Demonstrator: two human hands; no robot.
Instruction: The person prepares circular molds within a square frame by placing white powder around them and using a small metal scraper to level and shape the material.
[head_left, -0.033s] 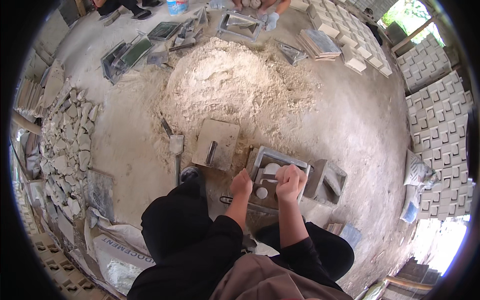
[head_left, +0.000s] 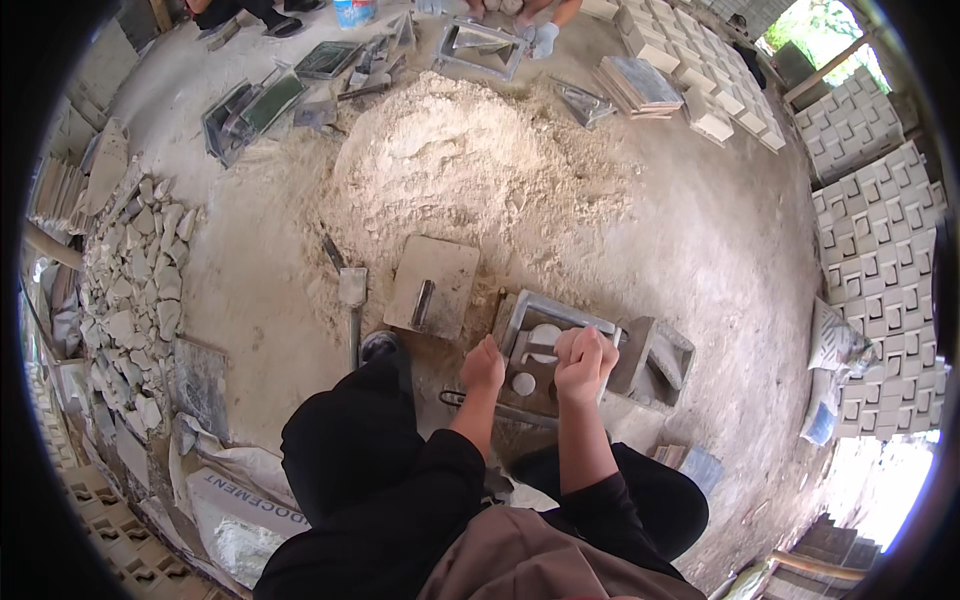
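Note:
A grey rectangular mould box (head_left: pixel 560 303) stands on the floor in front of me. Inside it show two pale round discs, a larger one (head_left: pixel 545 337) and a smaller one (head_left: pixel 523 384). My left hand (head_left: pixel 484 367) is a closed fist at the mould's left side; what it grips, if anything, is hidden. My right hand (head_left: pixel 586 366), also closed, is over the mould's right part. A flat grey bar (head_left: pixel 541 352) reaches from beside the right fist toward the left; whether that fist holds it I cannot make out.
A square board with a handle (head_left: pixel 447 282) and a small spade (head_left: pixel 352 288) lie ahead-left, before a powder heap (head_left: pixel 450 150). Another grey mould (head_left: pixel 655 365) stands right. Rubble (head_left: pixel 135 300) lies left; blocks (head_left: pixel 870 290) are stacked right. Another person's hand (head_left: pixel 545 38) is at a far mould.
My right fist has shifted very slightly to the right and turned a little. My left hand stays in place.

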